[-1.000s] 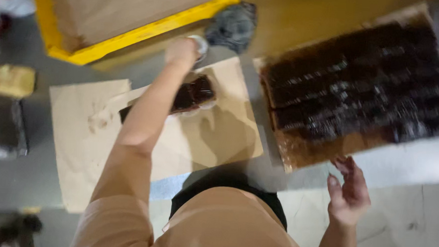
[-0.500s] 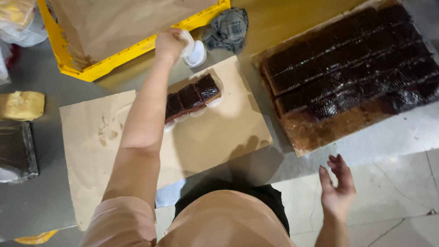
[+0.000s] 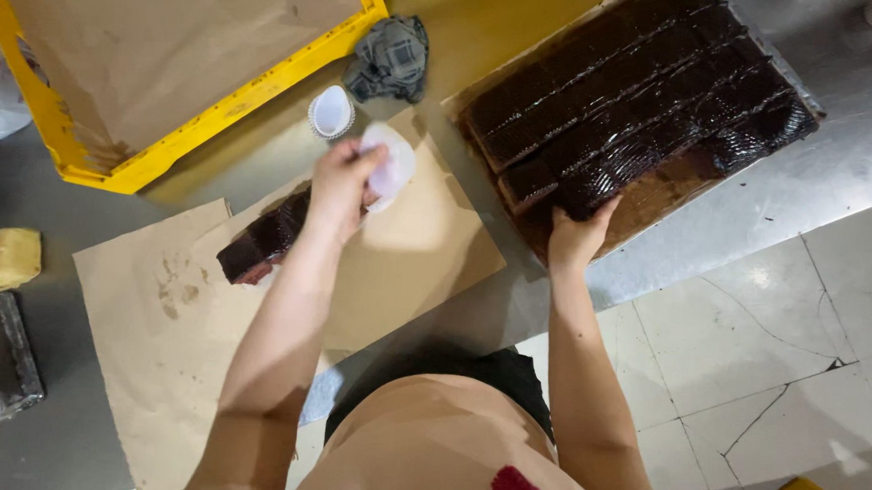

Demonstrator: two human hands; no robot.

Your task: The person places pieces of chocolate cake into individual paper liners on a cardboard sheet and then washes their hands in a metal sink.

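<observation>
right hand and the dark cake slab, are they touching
Touching. The head view shows the right hand laid on the near edge of the dark cake slab, its fingers over a cut piece, with no gap visible.

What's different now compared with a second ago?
The right hand, hanging free off the table edge before, has gone up to the near edge of the cake slab. The left hand now holds a white paper cup. The cut pieces on the brown paper and the yellow crate stayed.
</observation>
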